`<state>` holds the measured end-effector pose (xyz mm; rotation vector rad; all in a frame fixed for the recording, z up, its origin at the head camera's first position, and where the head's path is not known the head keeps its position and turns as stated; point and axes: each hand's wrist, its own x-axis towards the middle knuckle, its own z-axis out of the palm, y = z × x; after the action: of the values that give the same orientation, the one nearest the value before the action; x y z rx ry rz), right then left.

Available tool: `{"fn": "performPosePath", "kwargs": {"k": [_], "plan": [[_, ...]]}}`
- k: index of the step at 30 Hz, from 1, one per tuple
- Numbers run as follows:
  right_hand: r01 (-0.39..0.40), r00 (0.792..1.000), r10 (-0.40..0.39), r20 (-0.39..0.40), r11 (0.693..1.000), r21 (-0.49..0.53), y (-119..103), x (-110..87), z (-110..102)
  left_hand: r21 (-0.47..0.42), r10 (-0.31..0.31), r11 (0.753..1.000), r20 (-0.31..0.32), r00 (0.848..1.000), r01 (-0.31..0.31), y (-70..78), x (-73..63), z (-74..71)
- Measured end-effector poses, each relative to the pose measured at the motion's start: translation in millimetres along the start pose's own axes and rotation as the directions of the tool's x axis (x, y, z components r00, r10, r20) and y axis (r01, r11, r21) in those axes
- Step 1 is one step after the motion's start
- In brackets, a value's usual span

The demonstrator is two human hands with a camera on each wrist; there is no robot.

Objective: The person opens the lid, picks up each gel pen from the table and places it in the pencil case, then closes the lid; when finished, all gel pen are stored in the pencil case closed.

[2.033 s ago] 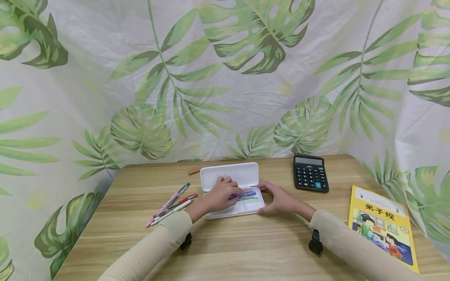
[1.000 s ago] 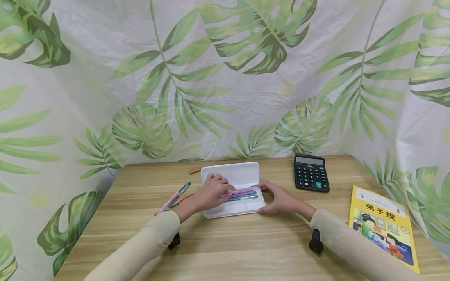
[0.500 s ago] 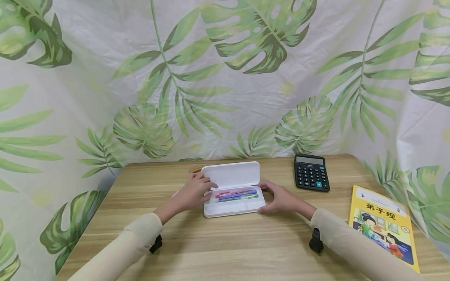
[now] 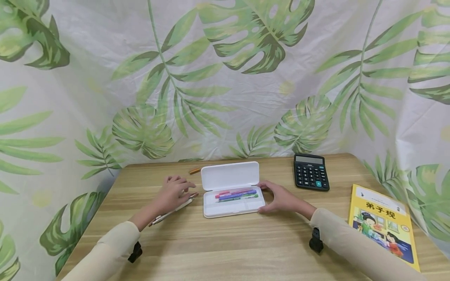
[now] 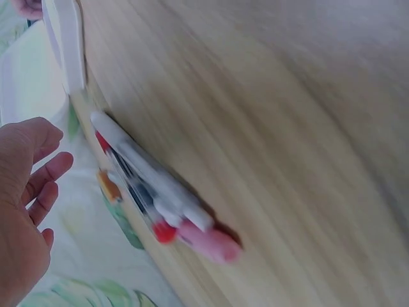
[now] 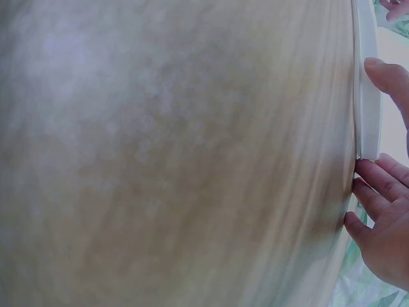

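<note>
A white pencil case (image 4: 230,213) lies with its lid raised at the back, and several coloured pens (image 4: 237,195) rest inside it. My right hand (image 4: 281,198) holds the case's right end, thumb at the front corner and fingers at the back one; in the right wrist view the thumb lies along the white wall (image 6: 369,115). My left hand (image 4: 172,195) hovers with loose fingers and nothing in it, left of the case. Beneath it lie several loose pens, among them a white pen (image 5: 147,166) and one with a pink end (image 5: 208,242), partly hidden by the hand in the head view.
A short brown-orange stick (image 4: 194,171) lies behind, left of the lid. At the back right sits a black calculator (image 4: 311,172). A yellow book (image 4: 383,228) lies near the right table edge. A leaf-patterned curtain (image 4: 225,97) hangs behind the wooden table (image 4: 232,249).
My left hand has let go of the pens in the case and moved left, out over the loose pens. My right hand keeps its hold on the case.
</note>
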<state>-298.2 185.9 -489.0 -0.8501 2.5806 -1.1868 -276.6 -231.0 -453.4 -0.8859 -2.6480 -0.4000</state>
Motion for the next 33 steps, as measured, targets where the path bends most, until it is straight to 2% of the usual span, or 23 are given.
{"fn": "performPosePath", "kwargs": {"k": [7,16,23,30,33], "plan": [[-0.001,1.000,0.001,0.003,1.000,-0.001,-1,0.9,0,0.034,-0.055,0.998,0.000,0.998,0.055,-15.7,-16.2,-6.9],[-0.002,1.000,0.002,0.005,1.000,-0.002,-3,-0.3,0,0.035,-0.120,0.992,0.000,0.993,0.120,-30.4,-34.7,-12.4],[-0.009,1.000,0.009,0.001,1.000,0.000,-6,-0.9,0,0.023,-0.130,0.991,0.009,0.991,0.130,-36.4,-47.2,-13.6],[-0.008,1.000,0.008,0.005,1.000,0.007,-6,-1.3,0,0.003,-0.155,0.988,0.073,0.985,0.155,-39.6,-54.3,-15.8],[-0.007,1.000,0.006,0.010,1.000,0.012,-6,-1.3,0,-0.001,-0.163,0.986,0.076,0.984,0.164,-39.5,-56.0,-17.0]]}}
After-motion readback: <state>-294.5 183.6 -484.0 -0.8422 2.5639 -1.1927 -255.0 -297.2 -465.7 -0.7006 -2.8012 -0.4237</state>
